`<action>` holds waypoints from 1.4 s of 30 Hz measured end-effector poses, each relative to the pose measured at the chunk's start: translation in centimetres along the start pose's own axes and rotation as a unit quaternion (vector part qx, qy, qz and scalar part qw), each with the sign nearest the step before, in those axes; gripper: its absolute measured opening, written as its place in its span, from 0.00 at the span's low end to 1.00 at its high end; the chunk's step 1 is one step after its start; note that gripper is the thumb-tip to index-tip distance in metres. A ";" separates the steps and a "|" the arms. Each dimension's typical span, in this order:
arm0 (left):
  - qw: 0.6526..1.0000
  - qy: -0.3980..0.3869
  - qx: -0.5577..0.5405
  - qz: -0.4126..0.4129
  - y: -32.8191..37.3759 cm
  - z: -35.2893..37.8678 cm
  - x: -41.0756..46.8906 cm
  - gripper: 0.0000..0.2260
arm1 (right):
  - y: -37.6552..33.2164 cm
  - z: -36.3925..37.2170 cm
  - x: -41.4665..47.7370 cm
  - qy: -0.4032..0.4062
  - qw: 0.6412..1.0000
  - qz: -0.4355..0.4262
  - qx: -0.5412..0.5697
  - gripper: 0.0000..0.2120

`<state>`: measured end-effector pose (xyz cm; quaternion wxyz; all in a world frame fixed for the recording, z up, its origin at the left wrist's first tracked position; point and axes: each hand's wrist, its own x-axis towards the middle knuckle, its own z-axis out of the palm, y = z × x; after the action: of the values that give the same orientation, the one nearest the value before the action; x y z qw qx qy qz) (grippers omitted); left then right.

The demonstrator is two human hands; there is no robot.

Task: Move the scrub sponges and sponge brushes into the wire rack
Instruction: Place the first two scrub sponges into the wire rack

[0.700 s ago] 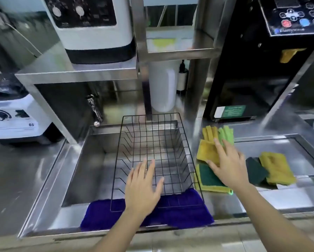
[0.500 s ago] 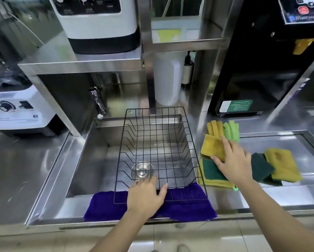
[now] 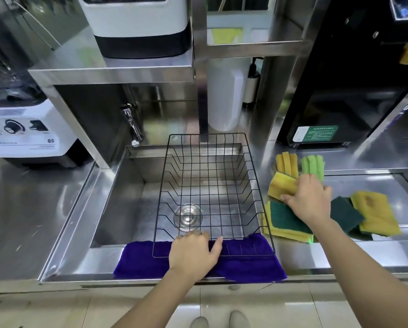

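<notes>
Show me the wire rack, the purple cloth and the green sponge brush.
wire rack [image 3: 261,185], head view, right side wires.
purple cloth [image 3: 250,268], head view, right front part.
green sponge brush [image 3: 313,164], head view, strip tops.

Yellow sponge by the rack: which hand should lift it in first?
Right. The right hand already lies on the yellow sponge beside the wire rack. The left hand rests on the rack's front edge, probably steadying it.

Words and numbers showing

The white machine [image 3: 25,131] at the far left is showing "Q5". The green label [image 3: 316,133] on the black machine [image 3: 340,91] is too small to read.
</notes>
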<state>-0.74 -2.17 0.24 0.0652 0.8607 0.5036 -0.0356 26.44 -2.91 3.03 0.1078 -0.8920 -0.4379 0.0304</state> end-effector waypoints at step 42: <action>0.990 0.103 -0.074 0.062 -1.4 1.6 0.0 0.23 | -13.8 7.7 -5.1 -0.296 0.929 -0.207 0.083 0.24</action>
<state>-1.98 -1.76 -1.45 0.0789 0.8823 0.4542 0.0947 11.46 2.59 -1.64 0.0509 -0.7197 -0.6208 0.3066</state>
